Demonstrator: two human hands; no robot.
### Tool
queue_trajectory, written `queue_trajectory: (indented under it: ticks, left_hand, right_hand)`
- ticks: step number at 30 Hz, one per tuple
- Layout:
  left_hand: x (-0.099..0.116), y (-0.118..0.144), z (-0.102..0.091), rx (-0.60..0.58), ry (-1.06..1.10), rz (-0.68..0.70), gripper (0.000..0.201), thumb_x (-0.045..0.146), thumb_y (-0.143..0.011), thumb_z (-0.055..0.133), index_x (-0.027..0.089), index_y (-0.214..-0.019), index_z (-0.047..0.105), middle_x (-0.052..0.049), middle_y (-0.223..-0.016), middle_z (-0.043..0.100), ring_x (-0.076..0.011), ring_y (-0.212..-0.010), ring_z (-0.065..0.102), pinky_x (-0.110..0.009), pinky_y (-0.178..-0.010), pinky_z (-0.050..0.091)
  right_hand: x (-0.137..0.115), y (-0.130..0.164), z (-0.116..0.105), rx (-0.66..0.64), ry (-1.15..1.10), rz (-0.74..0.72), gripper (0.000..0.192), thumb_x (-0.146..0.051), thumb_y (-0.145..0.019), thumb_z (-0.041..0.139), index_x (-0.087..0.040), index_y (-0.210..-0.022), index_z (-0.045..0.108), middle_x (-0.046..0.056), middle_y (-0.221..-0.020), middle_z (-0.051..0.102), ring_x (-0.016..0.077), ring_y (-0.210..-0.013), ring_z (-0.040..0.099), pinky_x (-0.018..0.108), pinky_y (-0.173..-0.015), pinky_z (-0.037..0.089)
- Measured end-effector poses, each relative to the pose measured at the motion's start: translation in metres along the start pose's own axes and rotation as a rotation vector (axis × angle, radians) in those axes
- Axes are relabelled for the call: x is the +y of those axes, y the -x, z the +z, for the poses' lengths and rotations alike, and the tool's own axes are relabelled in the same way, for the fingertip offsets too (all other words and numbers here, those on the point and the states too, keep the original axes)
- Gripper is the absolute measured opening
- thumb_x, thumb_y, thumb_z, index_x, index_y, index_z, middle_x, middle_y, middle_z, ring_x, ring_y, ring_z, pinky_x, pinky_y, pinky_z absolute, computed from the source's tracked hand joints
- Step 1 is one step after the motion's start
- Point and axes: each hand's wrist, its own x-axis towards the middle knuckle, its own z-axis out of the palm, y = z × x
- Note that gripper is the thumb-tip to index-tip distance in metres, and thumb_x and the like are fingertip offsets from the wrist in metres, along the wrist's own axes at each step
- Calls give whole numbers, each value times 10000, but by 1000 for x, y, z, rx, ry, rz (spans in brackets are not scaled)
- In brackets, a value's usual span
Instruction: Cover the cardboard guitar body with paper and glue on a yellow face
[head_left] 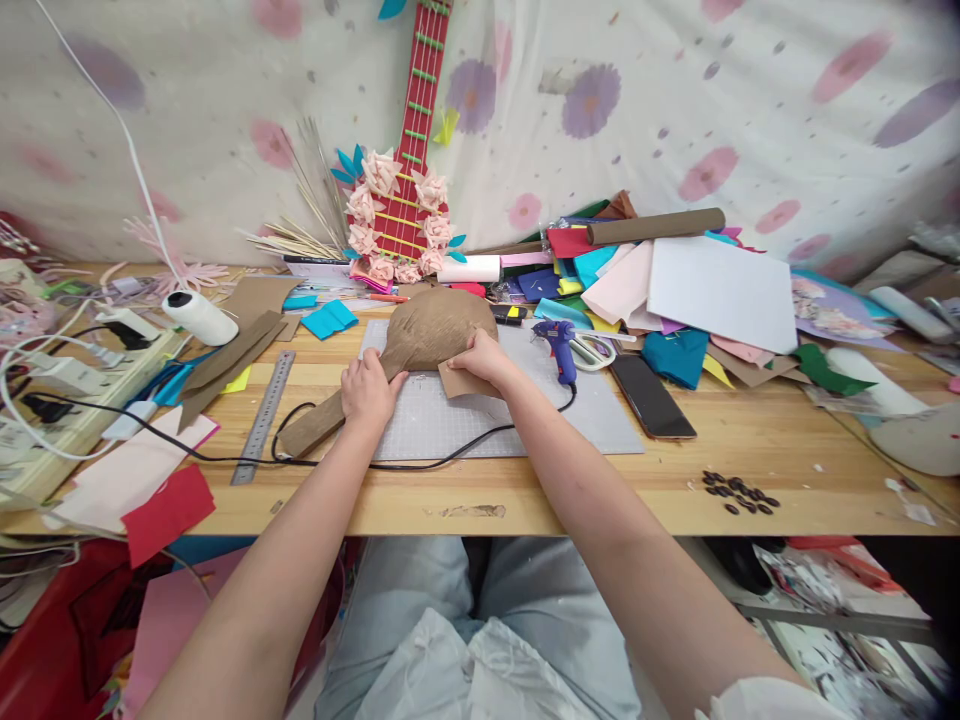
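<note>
A brown paper-covered guitar-shaped piece (pixel 431 330) lies on the grey cutting mat (pixel 592 410) in the middle of the wooden table (pixel 750 440). My left hand (pixel 367 392) grips its narrow neck, which runs down to the left. My right hand (pixel 486 358) presses on the rounded body's lower right edge, over a small brown card piece (pixel 459 382). A blue glue gun (pixel 561 345) lies just right of my right hand, its black cord looping along the mat's front.
A steel ruler (pixel 264 415), brown card strips (pixel 225 365) and a white thread spool (pixel 199 317) lie left. Scissors (pixel 596 348), a black phone (pixel 651 397) and a heap of coloured sheets (pixel 675 290) sit right. A red flowered guitar model (pixel 401 200) leans at the back. Dark beads (pixel 739 493) lie front right.
</note>
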Motion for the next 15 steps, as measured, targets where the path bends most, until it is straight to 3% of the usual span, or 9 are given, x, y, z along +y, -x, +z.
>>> queue_trajectory:
  ticks: [5, 10, 15]
  left_hand:
    - [0, 0, -1, 1, -17, 7, 450, 432, -793, 532, 118, -1107, 463, -163, -1037, 603, -297, -1001, 528, -391, -839, 391]
    - [0, 1, -1, 5, 8, 12, 447, 412, -796, 530, 109, -1118, 463, -171, -1050, 595, -305, -1024, 514, -403, -857, 373]
    - [0, 3, 0, 45, 8, 47, 450, 407, -799, 522, 111, -1132, 463, -175, -1092, 586, -311, -1048, 496, -414, -879, 356]
  right_hand:
    - [1, -3, 7, 21, -16, 40, 448, -311, -564, 692, -186, -899, 422, 41, -896, 568, 194, -785, 546, 287, -623, 395]
    - [5, 2, 0, 14, -55, 56, 418, -302, -563, 683, -203, -857, 404, 19, -849, 556, 183, -748, 534, 273, -588, 381]
    - [2, 11, 1, -29, -169, -61, 400, -344, -574, 671, -220, -818, 379, -12, -811, 543, 166, -724, 527, 251, -569, 367]
